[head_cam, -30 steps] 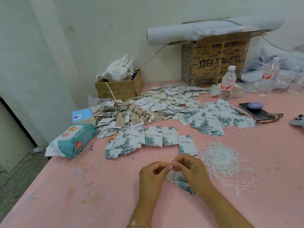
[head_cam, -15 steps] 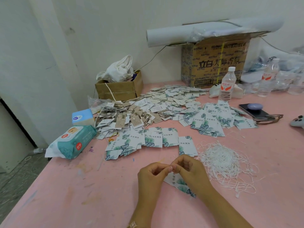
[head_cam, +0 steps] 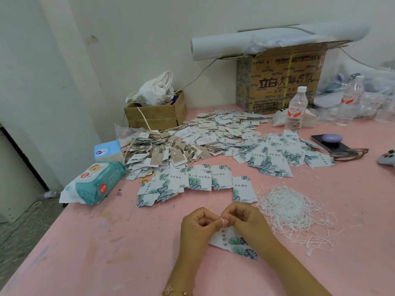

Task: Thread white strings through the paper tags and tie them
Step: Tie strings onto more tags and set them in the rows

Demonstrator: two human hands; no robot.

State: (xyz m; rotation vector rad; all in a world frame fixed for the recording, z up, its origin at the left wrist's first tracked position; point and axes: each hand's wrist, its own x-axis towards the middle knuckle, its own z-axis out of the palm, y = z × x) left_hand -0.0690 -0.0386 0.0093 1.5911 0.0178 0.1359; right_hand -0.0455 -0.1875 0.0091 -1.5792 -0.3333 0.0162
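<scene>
My left hand [head_cam: 197,227] and my right hand [head_cam: 245,221] meet fingertip to fingertip over the pink table [head_cam: 106,253]. Between them they pinch a small loop of white string [head_cam: 222,222]. A leaf-printed paper tag [head_cam: 232,242] hangs under my right hand, partly hidden by it. A tangled heap of white strings [head_cam: 290,208] lies just right of my hands. A row of loose leaf-printed tags [head_cam: 201,180] lies beyond my hands, and a bigger pile of such tags [head_cam: 275,154] sits further right. Tags with strings [head_cam: 166,152] are heaped at the back left.
A wet-wipe pack [head_cam: 94,184] and a small blue box [head_cam: 108,150] sit at the left edge. Two cardboard boxes [head_cam: 156,116] [head_cam: 282,82] stand by the wall. Water bottles [head_cam: 296,110], a phone [head_cam: 329,142] and glasses [head_cam: 350,153] are at the right.
My hands stay together at the same spot, the fingers shifting slightly on the string. The tag under my right hand has barely moved.
</scene>
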